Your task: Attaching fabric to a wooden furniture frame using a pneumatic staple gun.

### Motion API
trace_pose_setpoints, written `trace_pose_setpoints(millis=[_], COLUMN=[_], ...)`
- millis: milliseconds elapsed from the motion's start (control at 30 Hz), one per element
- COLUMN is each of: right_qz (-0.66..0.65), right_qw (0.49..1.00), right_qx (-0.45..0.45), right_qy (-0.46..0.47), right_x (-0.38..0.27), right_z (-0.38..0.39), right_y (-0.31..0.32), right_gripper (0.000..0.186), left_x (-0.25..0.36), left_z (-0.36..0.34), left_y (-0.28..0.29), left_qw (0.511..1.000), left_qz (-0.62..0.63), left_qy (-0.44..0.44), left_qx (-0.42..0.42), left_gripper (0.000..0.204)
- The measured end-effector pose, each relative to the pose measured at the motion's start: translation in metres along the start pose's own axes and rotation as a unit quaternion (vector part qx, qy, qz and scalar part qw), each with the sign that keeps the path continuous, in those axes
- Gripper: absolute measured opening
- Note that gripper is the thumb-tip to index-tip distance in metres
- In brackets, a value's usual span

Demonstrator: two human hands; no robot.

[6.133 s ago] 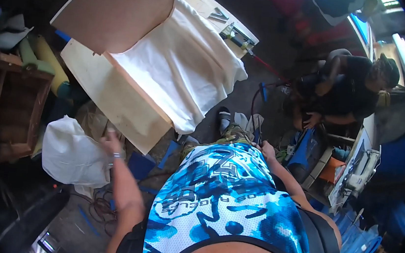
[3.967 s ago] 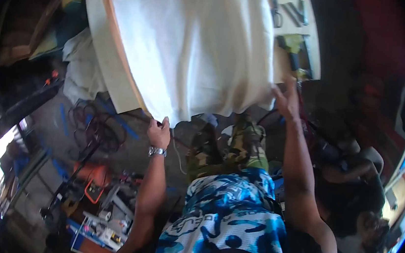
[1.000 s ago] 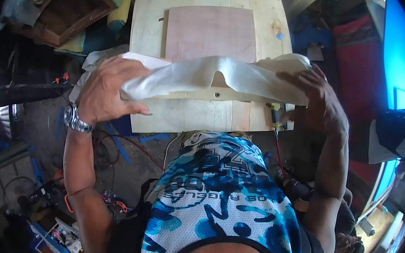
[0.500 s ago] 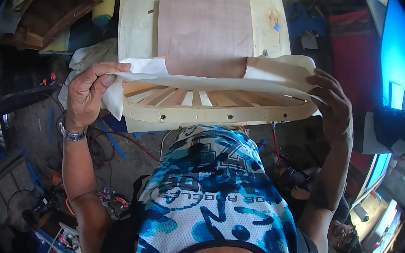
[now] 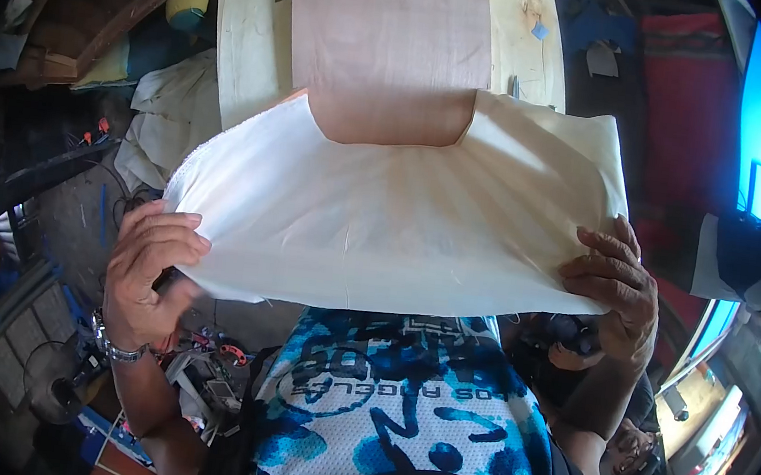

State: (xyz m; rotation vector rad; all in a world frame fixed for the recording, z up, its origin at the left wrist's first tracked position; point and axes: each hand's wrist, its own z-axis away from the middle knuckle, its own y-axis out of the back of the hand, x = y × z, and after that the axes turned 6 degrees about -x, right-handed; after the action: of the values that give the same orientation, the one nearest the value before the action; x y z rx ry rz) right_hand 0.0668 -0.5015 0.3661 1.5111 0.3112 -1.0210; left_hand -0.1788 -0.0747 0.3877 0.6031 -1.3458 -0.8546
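A white cloth (image 5: pixel 372 227) is spread across the near end of the wooden work and hides the slatted frame under it. Its far edge has a broad notch, where a reddish-brown thin wood panel (image 5: pixel 387 43) shows. My left hand (image 5: pixel 154 260) is at the cloth's near left corner, fingers over the top and thumb below the edge. At the near right corner my right hand (image 5: pixel 615 285) grips the cloth, its fingers on the upper side. The near edge hangs close to my body, pulled fairly straight between both hands, with faint creases running across the cloth.
Pale plywood (image 5: pixel 248 66) lies under the reddish-brown panel. An open wooden box frame (image 5: pixel 57 46) stands far left, beside crumpled off-white cloth (image 5: pixel 167 104). Tools and hoses clutter the floor at lower left. Another person (image 5: pixel 637 441) is low at the right.
Both hands have come down toward my body, drawing the cloth's near edge over the slatted frame. The slats and the bolted front rail, visible before, are now covered.
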Motion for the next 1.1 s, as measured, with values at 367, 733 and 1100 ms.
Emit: trace_pose_setpoints(millis=[367, 733, 1100], right_qz=[0.129, 0.211, 0.131], right_qw=[0.990, 0.967, 0.971], right_qx=[0.054, 0.118, 0.119], right_qy=[0.027, 0.074, 0.162], right_x=[-0.009, -0.006, 0.011], right_z=[-0.008, -0.007, -0.028], right_y=[-0.006, -0.023, -0.012], right_gripper=[0.022, 0.023, 0.013], left_x=[0.004, 0.026, 0.012], left_z=[-0.015, -0.012, -0.017], left_y=[-0.009, -0.020, -0.013], left_qw=[0.993, 0.971, 0.987], left_qz=[-0.082, -0.218, -0.111], left_qy=[-0.045, -0.076, -0.069], left_qx=[0.072, 0.068, 0.088], left_gripper=[0.044, 0.032, 0.039])
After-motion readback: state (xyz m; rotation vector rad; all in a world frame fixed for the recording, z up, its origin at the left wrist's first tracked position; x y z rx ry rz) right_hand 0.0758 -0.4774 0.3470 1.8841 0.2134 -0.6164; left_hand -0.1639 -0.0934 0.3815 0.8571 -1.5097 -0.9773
